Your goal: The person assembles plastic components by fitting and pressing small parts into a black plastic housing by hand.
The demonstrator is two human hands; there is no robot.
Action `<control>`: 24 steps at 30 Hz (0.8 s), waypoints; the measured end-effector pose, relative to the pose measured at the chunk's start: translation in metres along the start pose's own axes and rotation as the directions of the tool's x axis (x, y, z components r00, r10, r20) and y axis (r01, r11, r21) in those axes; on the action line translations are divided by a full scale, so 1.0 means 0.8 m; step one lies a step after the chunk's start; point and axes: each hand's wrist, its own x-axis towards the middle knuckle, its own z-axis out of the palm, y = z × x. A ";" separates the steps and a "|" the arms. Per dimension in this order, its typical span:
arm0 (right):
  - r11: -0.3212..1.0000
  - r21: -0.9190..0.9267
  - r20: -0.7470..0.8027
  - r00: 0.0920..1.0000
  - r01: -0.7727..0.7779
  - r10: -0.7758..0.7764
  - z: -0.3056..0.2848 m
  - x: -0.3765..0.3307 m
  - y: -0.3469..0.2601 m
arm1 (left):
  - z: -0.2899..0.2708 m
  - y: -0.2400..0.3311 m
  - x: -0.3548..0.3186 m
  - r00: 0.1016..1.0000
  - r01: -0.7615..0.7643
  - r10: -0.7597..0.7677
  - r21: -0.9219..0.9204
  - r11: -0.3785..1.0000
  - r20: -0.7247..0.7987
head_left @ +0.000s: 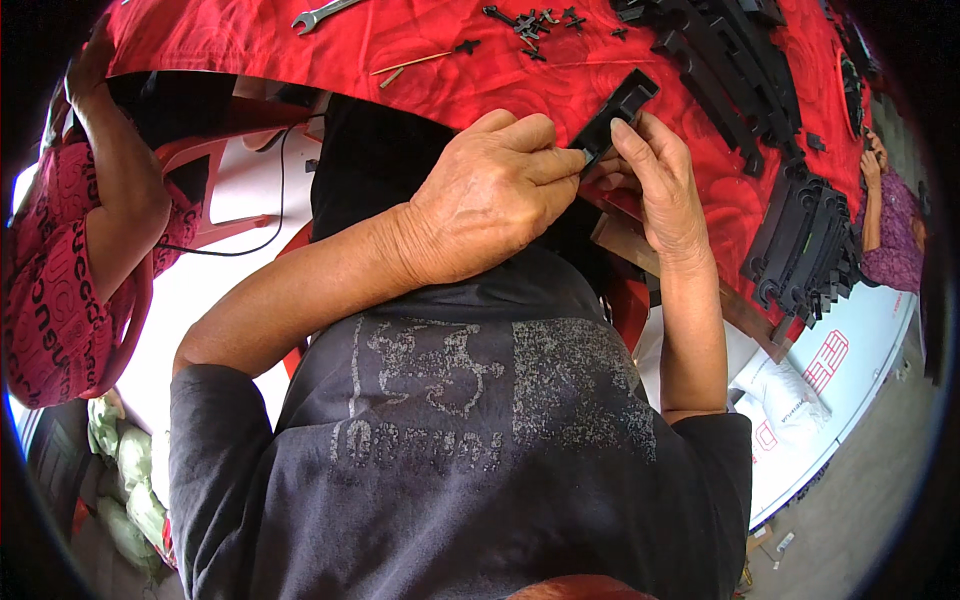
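In the head view, we hold a black plastic part (632, 97) in front of our chest, over the near edge of the red-clothed table (270, 50), its far end slanting up to the right. Our right hand (662, 185) clamps it, thumb pressed on top and the other fingers partly hidden beneath. Our left hand (490, 195) has its fingers together, the tips at the part's lower end; we cannot tell whether they grip something small there. Left of the part, nearer the near edge, lies a thin stick (415, 62); beyond it are small black cross-shaped pieces (545, 20) and an open-ended wrench (322, 14). Long black bars (710, 90) lie to the right, and a stack of black parts (805, 235) sits by the near right corner.
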 end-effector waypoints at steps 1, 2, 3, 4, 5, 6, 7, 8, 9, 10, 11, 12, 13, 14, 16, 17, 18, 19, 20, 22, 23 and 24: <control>1.000 -0.008 0.002 1.000 -0.003 0.003 -0.001 0.001 0.001 | 0.000 0.000 0.000 1.000 0.002 -0.002 -0.001 1.000 -0.003; 1.000 -0.016 0.004 1.000 -0.006 0.006 -0.001 0.001 0.001 | 0.000 0.001 0.000 1.000 -0.001 0.001 0.010 1.000 0.003; 1.000 -0.019 0.006 1.000 -0.006 0.006 -0.001 0.002 0.001 | 0.000 0.000 0.000 1.000 -0.003 0.003 0.023 1.000 0.010; 1.000 -0.019 -0.002 1.000 -0.011 0.011 0.000 0.001 0.001 | -0.001 0.000 0.000 1.000 -0.001 0.001 0.024 1.000 0.007; 1.000 -0.019 -0.009 1.000 -0.016 0.016 0.000 0.001 0.001 | -0.003 0.001 0.000 1.000 -0.003 0.003 0.025 1.000 0.019; 1.000 -0.023 -0.007 1.000 -0.017 0.017 0.001 0.001 0.000 | -0.004 0.002 0.000 0.999 -0.005 0.004 0.025 1.000 0.031; 1.000 -0.026 -0.003 1.000 -0.017 0.017 0.002 0.000 -0.002 | -0.005 0.002 -0.001 1.000 -0.003 0.002 0.024 1.000 0.028; 0.999 -0.029 0.002 1.000 -0.018 0.018 0.002 0.000 -0.003 | -0.005 0.002 -0.001 0.999 -0.011 0.010 0.031 0.999 0.033; 0.999 -0.032 0.003 1.000 -0.018 0.018 0.002 -0.001 -0.003 | -0.006 0.003 -0.002 0.999 -0.020 0.019 0.037 0.999 0.037; 0.999 -0.041 0.003 1.000 -0.019 0.019 0.002 -0.001 -0.003 | -0.008 0.003 -0.001 0.999 -0.019 0.018 0.037 0.999 0.035; 0.999 -0.050 0.004 1.000 -0.019 0.019 0.002 -0.001 -0.004 | -0.009 0.004 -0.001 0.998 -0.025 0.023 0.046 0.999 0.052; 0.999 -0.051 0.005 1.000 -0.018 0.018 0.002 -0.001 -0.004 | -0.010 0.003 -0.001 0.997 -0.031 0.027 0.056 0.998 0.069; 0.998 -0.052 0.002 1.000 -0.024 0.024 0.003 -0.001 -0.004 | -0.010 0.003 -0.002 0.997 -0.030 0.027 0.058 0.998 0.068; 0.998 -0.053 -0.002 1.000 -0.030 0.030 0.003 -0.001 -0.004 | -0.010 0.003 -0.002 0.997 -0.031 0.026 0.061 0.998 0.074; 0.997 -0.067 -0.008 1.000 -0.026 0.026 0.002 0.000 -0.001 | -0.008 0.003 -0.001 0.997 -0.032 0.027 0.063 0.997 0.079; 0.997 -0.079 -0.013 1.000 -0.023 0.022 0.001 0.001 0.000 | -0.008 0.003 -0.001 0.997 -0.028 0.023 0.060 0.998 0.078; 0.996 -0.080 -0.013 1.000 -0.024 0.023 0.000 0.001 0.000 | -0.007 0.003 -0.001 0.997 -0.023 0.019 0.057 0.998 0.078; 0.997 -0.077 -0.011 1.000 -0.027 0.026 -0.001 0.002 0.000 | -0.007 0.003 0.000 0.997 -0.023 0.018 0.055 0.998 0.078; 0.997 -0.073 -0.009 1.000 -0.030 0.029 -0.001 0.002 0.000 | -0.006 0.002 0.001 0.997 -0.024 0.020 0.048 0.999 0.076; 0.997 -0.066 -0.009 1.000 -0.029 0.029 -0.001 0.002 0.000 | -0.006 0.001 0.002 0.997 -0.023 0.020 0.043 0.999 0.075; 0.998 -0.058 -0.009 1.000 -0.028 0.028 -0.001 0.002 0.000 | -0.006 0.000 0.002 0.996 -0.029 0.025 0.045 0.999 0.081; 0.998 -0.058 -0.009 1.000 -0.029 0.029 0.001 0.001 -0.002 | -0.007 0.000 0.001 0.996 -0.035 0.031 0.047 0.998 0.088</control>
